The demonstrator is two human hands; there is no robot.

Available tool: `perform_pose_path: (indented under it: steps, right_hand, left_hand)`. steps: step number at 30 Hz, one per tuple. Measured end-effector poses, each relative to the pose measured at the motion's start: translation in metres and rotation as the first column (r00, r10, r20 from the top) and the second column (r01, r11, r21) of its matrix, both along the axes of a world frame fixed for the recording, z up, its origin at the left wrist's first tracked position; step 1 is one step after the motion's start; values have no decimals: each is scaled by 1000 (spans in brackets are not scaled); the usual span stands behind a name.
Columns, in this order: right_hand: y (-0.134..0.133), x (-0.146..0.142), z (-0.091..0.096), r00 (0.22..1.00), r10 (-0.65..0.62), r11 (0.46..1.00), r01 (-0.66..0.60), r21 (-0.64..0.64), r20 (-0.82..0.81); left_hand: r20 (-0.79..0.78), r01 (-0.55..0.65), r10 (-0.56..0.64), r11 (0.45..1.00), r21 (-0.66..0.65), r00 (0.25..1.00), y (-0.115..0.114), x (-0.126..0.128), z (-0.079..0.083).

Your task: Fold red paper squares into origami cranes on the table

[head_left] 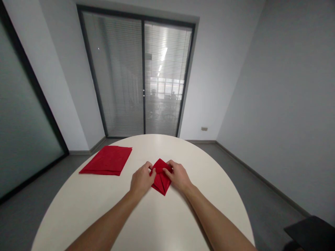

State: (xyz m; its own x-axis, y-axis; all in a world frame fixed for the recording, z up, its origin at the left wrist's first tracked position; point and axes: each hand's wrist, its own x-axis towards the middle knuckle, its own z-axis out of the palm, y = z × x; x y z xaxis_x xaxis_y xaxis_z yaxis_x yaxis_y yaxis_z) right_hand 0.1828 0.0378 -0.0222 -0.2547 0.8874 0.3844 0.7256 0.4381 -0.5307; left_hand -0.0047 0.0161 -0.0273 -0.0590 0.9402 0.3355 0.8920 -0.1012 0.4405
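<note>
A person's left hand (pixel 142 178) and right hand (pixel 180 176) pinch the side corners of a diamond-folded red napkin (pixel 160 180), thumbs on top, at about the middle of a round white table (pixel 157 223); the fingers partly cover those corners. A larger layered red napkin (pixel 106 160) lies flat at the table's far left. Beyond the table stands a dark-framed glass partition (pixel 117 80) with horizontal blinds, and past its far-right edge a small wall plate (pixel 204 129). Grey floor (pixel 274 205) surrounds it; a black object (pixel 312 230), partly cut off, sits off its near right.
</note>
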Motion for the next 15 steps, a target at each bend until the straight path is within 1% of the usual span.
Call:
perform_pose_path:
  steps: [6, 11, 15]
  right_hand:
    - [1, 1, 0, 999, 40, 999, -40, -21, -24]
    - [2, 0, -1, 999, 25, 1000, -25, -8, -30]
    - [3, -1, -1, 1000, -7, 1000, 7, -6, -20]
  left_hand:
    - [19, 4, -3, 1000, -15, 1000, 3, -1, -2]
    - [17, 27, -27, 999, -17, 999, 4, -2, -3]
    - [43, 68, -68, 998, -7, 997, 2, -2, -1]
